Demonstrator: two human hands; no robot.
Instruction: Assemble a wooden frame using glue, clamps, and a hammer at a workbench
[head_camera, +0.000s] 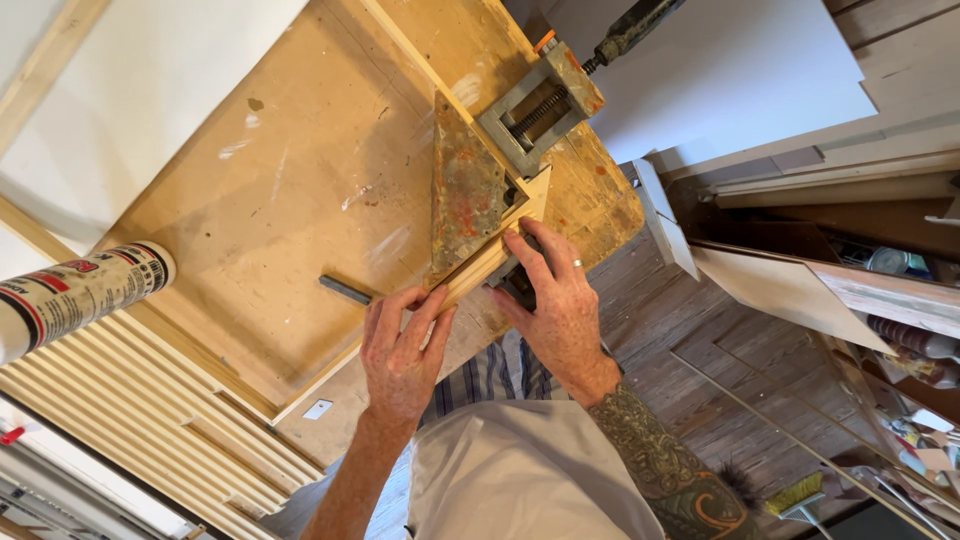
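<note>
A worn metal corner clamp (470, 190) sits on a wooden workbench (290, 190), with its screw vise part (540, 105) at the far side. Two light wooden strips (495, 255) meet at a mitred corner inside it. My left hand (400, 350) presses its fingers on the near strip at the bench edge. My right hand (555, 300), with a ring, rests fingertips on the strip near the corner and wraps around the clamp's lower part. Whether it grips a handle there is hidden.
A sealant cartridge (75, 295) lies at the left over a slatted wooden panel (150, 410). A small dark metal piece (345, 290) lies on the bench. White boards (720, 70) lean beyond. Shelves with clutter (900, 330) and a brush (795, 495) stand at right.
</note>
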